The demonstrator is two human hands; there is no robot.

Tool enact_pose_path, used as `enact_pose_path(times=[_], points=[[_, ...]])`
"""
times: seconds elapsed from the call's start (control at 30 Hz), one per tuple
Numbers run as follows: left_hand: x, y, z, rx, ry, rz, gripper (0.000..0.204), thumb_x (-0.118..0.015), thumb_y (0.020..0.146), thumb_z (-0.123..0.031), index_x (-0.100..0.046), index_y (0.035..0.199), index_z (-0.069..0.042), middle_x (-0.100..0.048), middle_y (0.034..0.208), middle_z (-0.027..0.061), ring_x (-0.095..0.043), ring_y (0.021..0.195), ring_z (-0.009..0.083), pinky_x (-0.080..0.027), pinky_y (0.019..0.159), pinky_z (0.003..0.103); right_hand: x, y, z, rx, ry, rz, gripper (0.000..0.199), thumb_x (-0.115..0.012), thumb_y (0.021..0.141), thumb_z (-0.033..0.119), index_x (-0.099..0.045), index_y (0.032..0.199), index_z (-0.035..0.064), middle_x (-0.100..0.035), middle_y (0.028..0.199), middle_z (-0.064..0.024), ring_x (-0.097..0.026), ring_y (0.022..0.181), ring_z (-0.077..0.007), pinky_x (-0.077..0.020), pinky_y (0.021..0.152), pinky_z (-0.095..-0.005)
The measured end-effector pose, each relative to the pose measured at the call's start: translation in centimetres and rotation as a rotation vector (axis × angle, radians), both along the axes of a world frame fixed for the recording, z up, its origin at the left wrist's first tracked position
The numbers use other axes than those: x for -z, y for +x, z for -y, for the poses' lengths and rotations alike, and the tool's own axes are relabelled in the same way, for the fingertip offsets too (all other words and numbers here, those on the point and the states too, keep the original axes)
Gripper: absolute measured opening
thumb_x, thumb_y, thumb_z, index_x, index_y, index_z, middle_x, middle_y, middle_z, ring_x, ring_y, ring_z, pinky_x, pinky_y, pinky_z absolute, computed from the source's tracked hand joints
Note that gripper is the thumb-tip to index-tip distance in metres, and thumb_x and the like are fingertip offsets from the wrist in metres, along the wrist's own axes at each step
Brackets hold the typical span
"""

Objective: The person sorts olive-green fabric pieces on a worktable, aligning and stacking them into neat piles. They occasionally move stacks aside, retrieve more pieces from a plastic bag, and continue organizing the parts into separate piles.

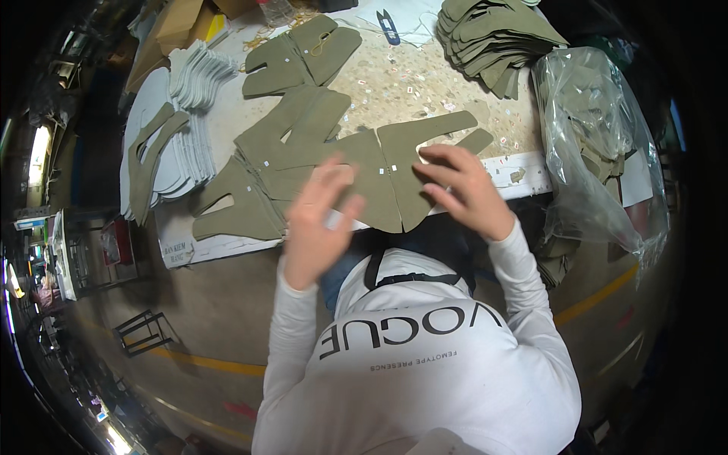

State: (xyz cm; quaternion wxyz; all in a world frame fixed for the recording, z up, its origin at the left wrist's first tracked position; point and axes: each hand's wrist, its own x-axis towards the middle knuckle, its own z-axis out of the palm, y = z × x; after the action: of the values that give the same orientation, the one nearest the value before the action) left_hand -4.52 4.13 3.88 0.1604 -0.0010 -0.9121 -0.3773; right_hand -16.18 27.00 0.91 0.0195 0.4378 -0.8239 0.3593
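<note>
"Where could something pass around the split olive piece (pixel 379 189)?"

"Beyond it. The speckled surface (pixel 387 91) carries only small flat scraps there, up to the blue snips (pixel 388 27)."

"To its left?"

"The left grip (pixel 322 216) hovers at that side, then overlapping olive pieces (pixel 292 125) lie low, and the pale stack (pixel 189 155) stands higher."

"Right?"

"The right grip (pixel 470 189) fills its edge; farther right, the clear bag (pixel 591 144) bulges like a wall."

We were in a workshop: our worktable (pixel 402 80) held cut olive pieces (pixel 370 189), stacked pale shapes (pixel 193 148) and thread snips (pixel 388 28), and yellow lines (pixel 212 365) ran across the floor (pixel 220 307).
</note>
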Motion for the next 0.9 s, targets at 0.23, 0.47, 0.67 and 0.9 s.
enact_pose_path(times=[0.23,0.47,0.67,0.9], points=[[-4.4,-8.6,12.4,-0.297,-0.090,-0.287,0.028,-0.064,0.091,-0.026,-0.071,0.104,-0.002,-0.071,0.100,0.0175,-0.069,0.094,0.0302,-0.052,0.083,0.037,-5.2,-8.7,3.0,0.057,-0.160,-0.171,0.019,-0.066,0.086,0.010,-0.072,0.103,0.0049,-0.069,0.095,-0.0099,-0.065,0.093,-0.0258,-0.0488,0.084,-0.0331],[5.1,-17.9,19.6,-0.583,-0.408,0.132,0.057,-0.072,0.076,-0.052,-0.072,0.100,-0.001,-0.070,0.098,0.0236,-0.067,0.093,0.0373,-0.052,0.082,0.041,-2.7,-19.1,16.8,0.223,-0.170,-0.046,0.018,-0.070,0.079,0.021,-0.075,0.087,0.0064,-0.071,0.081,-0.0170,-0.069,0.076,-0.0319,-0.0548,0.075,-0.0402],[7.1,-17.6,20.5,-0.584,-0.387,0.007,0.050,-0.081,0.069,-0.041,-0.073,0.101,-0.004,-0.069,0.088,0.0157,-0.066,0.084,0.0309,-0.053,0.077,0.040,2.6,-19.7,21.4,0.108,-0.044,-0.134,0.025,-0.074,0.078,0.024,-0.071,0.098,0.0093,-0.067,0.084,-0.0125,-0.065,0.090,-0.0314,-0.0518,0.080,-0.0411],[5.8,-17.4,19.6,-0.577,-0.289,0.061,0.047,-0.082,0.069,-0.037,-0.073,0.103,-0.005,-0.069,0.092,0.0149,-0.066,0.087,0.0306,-0.052,0.079,0.040,0.9,-23.7,18.6,0.333,-0.370,-0.070,0.012,-0.070,0.079,0.016,-0.069,0.089,0.0087,-0.065,0.085,-0.0106,-0.063,0.087,-0.0299,-0.0497,0.075,-0.0411]])
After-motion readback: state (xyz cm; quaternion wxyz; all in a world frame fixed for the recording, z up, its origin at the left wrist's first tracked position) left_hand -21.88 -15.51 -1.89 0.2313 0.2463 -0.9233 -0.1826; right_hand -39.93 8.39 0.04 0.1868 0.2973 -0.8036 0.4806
